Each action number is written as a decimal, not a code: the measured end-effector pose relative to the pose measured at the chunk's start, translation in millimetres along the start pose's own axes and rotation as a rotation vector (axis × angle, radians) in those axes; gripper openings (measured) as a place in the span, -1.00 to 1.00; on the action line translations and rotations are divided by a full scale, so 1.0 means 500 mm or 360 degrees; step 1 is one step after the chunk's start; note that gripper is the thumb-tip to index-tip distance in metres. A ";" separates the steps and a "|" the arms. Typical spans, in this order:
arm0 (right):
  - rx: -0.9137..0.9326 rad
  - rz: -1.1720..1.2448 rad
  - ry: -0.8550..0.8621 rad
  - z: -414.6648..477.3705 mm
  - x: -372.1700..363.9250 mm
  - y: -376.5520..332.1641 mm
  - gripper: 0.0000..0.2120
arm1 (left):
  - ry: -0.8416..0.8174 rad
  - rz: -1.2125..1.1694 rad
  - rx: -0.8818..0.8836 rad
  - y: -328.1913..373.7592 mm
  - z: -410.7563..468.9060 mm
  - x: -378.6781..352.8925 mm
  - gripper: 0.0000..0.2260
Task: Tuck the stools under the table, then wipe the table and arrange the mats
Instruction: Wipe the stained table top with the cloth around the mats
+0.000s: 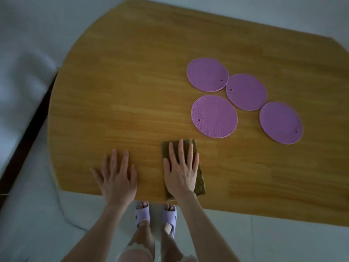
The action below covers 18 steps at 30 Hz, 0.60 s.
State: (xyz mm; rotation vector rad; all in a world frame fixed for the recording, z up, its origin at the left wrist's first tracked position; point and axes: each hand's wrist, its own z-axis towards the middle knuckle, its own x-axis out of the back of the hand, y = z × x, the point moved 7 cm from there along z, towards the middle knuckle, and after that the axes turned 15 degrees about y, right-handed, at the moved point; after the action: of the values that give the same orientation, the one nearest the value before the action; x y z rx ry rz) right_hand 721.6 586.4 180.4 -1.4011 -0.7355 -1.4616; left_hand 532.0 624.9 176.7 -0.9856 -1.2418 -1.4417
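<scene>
Two hands (117,178) (180,174), one cloth (200,184), four mats (207,74) (246,92) (214,116) (281,123), one table (132,91).

Your right hand (180,172) pressed flat on an olive cloth (200,178) near the wooden table (132,82) edge, your left hand (118,176) flat beside it, four purple round mats (214,116) clustered beyond.

Four purple mats (214,116), olive cloth (200,183) lie on table (132,72).

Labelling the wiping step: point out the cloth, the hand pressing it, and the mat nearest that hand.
cloth (200,183): head view, bare strip right of the hand.
right hand (181,172): head view, back of the hand.
nearest mat (214,116): head view, centre of its face.
</scene>
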 end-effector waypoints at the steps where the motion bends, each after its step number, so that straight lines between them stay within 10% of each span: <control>1: -0.0033 -0.0027 0.0014 0.000 0.001 0.021 -0.49 | -0.0008 -0.0003 0.0003 -0.001 0.001 0.000 -0.49; 6: -0.0436 -0.0124 0.0097 -0.008 0.014 0.125 -0.46 | -0.0028 -0.0007 -0.0020 0.003 0.001 -0.001 -0.49; 12: -0.0022 -0.0034 0.0046 0.008 -0.015 -0.093 -0.49 | -0.0027 -0.0119 -0.0082 -0.001 0.006 0.009 -0.53; 18: -0.0562 -0.0146 0.0101 0.024 -0.008 -0.020 -0.42 | -0.0023 -0.0235 -0.0180 -0.091 0.060 0.030 -0.53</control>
State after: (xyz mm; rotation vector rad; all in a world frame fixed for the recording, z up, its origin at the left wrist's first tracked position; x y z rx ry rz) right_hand 716.8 602.0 180.4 -1.5910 -0.5233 -1.7626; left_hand 484.1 653.5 186.1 -0.9982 -1.2770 -1.6371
